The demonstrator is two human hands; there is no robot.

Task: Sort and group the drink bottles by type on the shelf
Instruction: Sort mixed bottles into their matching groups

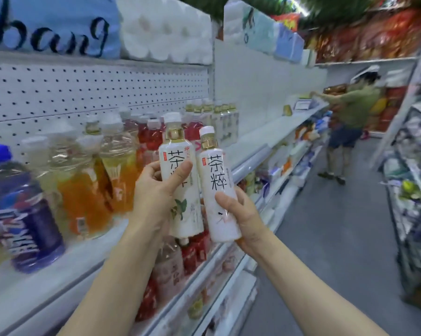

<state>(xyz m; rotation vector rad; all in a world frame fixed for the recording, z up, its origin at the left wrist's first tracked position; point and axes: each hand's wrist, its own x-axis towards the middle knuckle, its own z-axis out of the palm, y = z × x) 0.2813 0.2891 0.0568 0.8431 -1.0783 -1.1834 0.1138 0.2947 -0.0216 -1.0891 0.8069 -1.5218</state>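
Hands (156, 190) (238, 212) each grip white tea bottle (182, 190) (219, 190).

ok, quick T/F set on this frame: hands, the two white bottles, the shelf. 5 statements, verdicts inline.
1. Each hand holds one white tea bottle. True: the left hand grips the left bottle, and the right hand grips the right bottle.
2. Both held bottles have blue caps. False: both caps are white; the blue cap sits on the purple bottle at the near end of the shelf.
3. The held bottles are standing on the shelf. False: they are held up in the air in front of it.
4. Orange drink bottles stand on the shelf beside the purple bottle. True.
5. The aisle holds nobody else. False: a person stands further down, reaching to a shelf.
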